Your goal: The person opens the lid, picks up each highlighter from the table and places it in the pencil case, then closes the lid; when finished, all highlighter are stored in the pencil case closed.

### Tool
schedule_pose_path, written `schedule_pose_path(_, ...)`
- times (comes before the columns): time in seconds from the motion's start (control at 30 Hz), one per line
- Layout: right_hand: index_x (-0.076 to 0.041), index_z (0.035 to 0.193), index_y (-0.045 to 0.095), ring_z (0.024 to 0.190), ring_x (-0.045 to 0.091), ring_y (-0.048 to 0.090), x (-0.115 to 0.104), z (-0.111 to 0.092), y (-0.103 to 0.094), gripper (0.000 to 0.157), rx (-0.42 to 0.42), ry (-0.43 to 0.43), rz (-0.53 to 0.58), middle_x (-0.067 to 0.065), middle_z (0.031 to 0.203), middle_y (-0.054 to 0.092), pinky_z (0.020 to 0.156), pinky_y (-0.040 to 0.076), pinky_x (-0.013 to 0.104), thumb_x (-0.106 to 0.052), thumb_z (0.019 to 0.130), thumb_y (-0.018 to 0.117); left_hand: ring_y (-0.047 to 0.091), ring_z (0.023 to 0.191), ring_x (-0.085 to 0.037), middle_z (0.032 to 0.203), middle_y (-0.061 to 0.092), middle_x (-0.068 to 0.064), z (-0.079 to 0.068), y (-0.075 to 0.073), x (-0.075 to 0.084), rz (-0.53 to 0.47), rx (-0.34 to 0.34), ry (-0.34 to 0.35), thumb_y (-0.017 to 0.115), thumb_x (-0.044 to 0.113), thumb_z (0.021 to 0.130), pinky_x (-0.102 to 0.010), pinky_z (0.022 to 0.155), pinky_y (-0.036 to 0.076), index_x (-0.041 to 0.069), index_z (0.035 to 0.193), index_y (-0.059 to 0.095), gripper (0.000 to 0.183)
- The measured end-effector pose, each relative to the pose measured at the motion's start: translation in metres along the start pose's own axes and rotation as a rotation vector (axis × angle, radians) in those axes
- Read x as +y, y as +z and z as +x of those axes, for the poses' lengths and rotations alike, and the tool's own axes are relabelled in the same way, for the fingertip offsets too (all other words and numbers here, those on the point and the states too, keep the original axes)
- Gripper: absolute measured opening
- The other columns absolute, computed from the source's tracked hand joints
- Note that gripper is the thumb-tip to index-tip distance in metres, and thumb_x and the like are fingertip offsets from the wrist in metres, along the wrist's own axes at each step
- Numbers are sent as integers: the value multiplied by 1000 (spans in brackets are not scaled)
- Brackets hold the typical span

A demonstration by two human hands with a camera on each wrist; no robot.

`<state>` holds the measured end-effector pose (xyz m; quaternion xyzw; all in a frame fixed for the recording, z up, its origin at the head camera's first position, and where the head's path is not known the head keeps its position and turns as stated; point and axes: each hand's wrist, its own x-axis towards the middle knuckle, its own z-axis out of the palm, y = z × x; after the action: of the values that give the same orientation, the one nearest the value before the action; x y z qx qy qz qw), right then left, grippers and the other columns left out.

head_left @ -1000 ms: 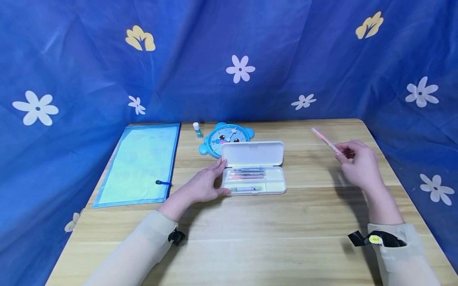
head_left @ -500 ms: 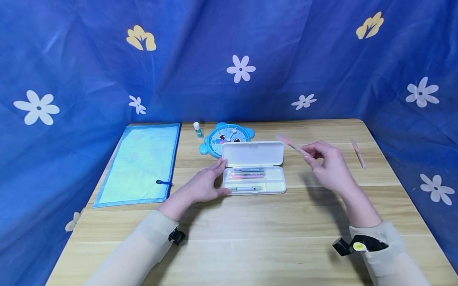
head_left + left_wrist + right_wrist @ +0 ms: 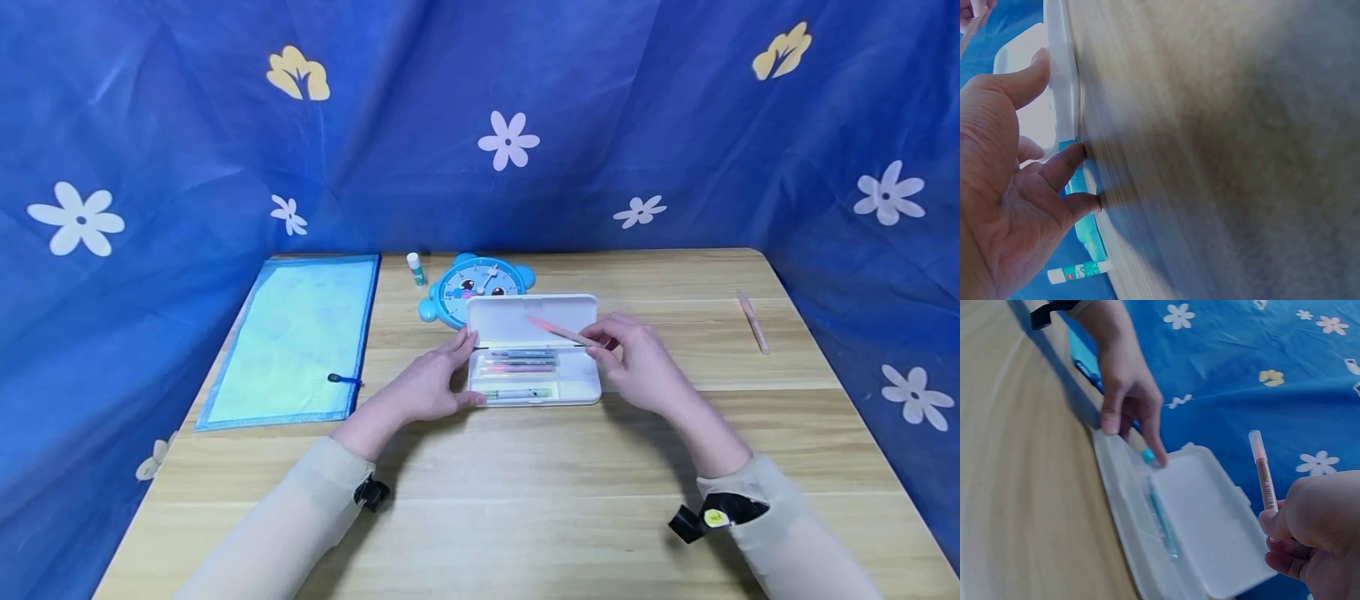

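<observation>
Partly, the open lid of the white pencil case is hiding the lower edge of the blue animal-shaped toy clock, and both pale sleeves are running out of the head view at its bottom edge. The left wrist view is catching only a sliver of the right hand in its top corner, while blurred worktop is filling much of the rest. In the right wrist view the base wall is masking most of what the case is holding, though one bluish pen is showing. From the head, the long back compartment is carrying several slim pens, bluish, dark and pink, too close together to count surely; a green-tinted pen is lying in the front one. The left hand is gripping the case's left end between thumb and fingers. The right hand is pinching a pink pen, its pale cap pointing leftward, above the case in front of the lid. Another pink pen is lying far right, and a glue stick is standing between clock and blue mesh folder.
</observation>
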<state>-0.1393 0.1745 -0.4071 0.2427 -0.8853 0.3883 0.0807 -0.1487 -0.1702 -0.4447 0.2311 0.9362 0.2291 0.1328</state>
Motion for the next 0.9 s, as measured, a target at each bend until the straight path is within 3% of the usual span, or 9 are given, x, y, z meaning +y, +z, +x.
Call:
schedule_pose_path(0.23,-5,112,79,88,16,66,-3,6,27,20,-116,7,2,0,100,72,79,57,39,4,95,74,28,155,-40,174,12,-17,1,-1,0,6,1,3,85,46,90,-51,125,28,6,168,19,109)
schedule_pose_path(0.53,-2,109,79,92,20,65,-5,8,53,18,-220,-59,-64,3,98,72,84,55,42,5,95,71,27,155,-40,174,10,-16,2,-1,1,5,-7,-5,85,49,89,-50,126,26,7,168,17,112)
schedule_pose_path(0.7,-2,108,80,90,19,65,-1,8,65,17,-240,-130,-90,4,95,72,82,55,40,5,94,72,27,155,-40,174,10,-15,2,-1,1,-2,-10,-10,85,49,89,-50,126,25,7,168,17,112)
schedule_pose_path(0.9,-2,108,81,91,17,61,3,6,72,17,-242,-147,-115,2,95,66,82,54,38,5,95,73,27,155,-40,174,10,-15,2,-1,1,1,-9,-10,84,50,89,-50,126,26,8,168,17,112)
